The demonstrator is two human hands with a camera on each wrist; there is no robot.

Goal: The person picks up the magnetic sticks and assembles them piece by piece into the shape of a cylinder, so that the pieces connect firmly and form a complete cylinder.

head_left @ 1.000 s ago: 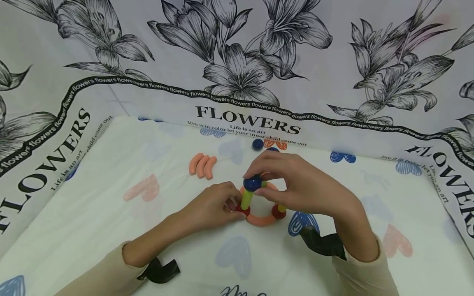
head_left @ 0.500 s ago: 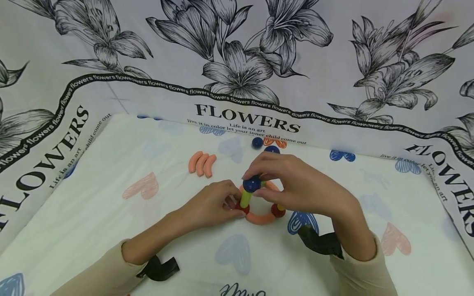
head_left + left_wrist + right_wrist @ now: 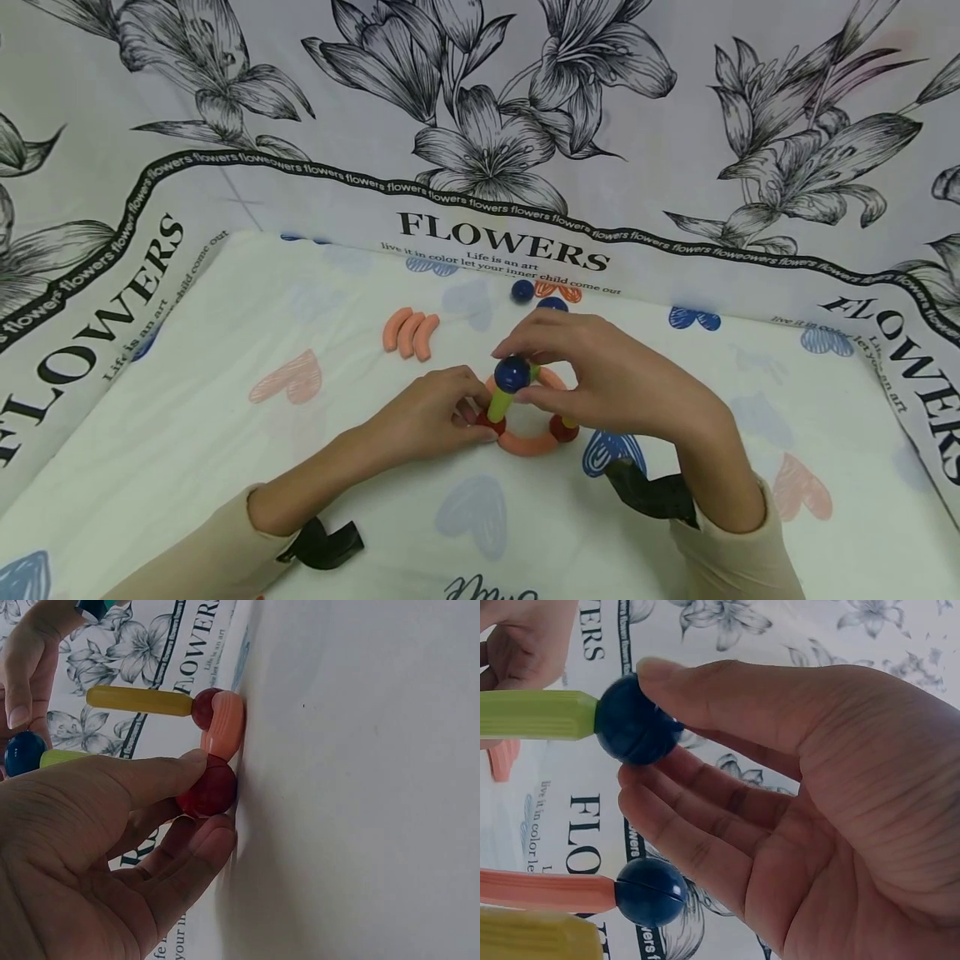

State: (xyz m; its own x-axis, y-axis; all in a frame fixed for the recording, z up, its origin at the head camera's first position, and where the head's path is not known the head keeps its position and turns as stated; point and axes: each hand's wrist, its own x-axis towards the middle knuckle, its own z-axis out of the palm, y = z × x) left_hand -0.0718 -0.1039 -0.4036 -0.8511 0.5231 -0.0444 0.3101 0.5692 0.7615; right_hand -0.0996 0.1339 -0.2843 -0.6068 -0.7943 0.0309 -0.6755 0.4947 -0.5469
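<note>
A ring of curved orange pieces joined by red balls lies on the cloth in front of me. My left hand pinches the near-left red ball between thumb and fingers. From that ball rises a yellow-green rod, slightly tilted, topped by a blue ball. My right hand holds this blue ball, thumb on one side and fingertips on the other in the right wrist view. A yellow rod stands on another red ball. Part of the ring's far side is hidden behind my right hand.
Three curved orange pieces lie side by side at the back left. A loose blue ball sits near the back edge, with another blue ball partly behind my right hand. The floral cloth rises behind the work surface.
My right fingertips have shifted slightly on the blue ball, so a bit more of it shows. The left hand, the ring and the loose pieces stay put.
</note>
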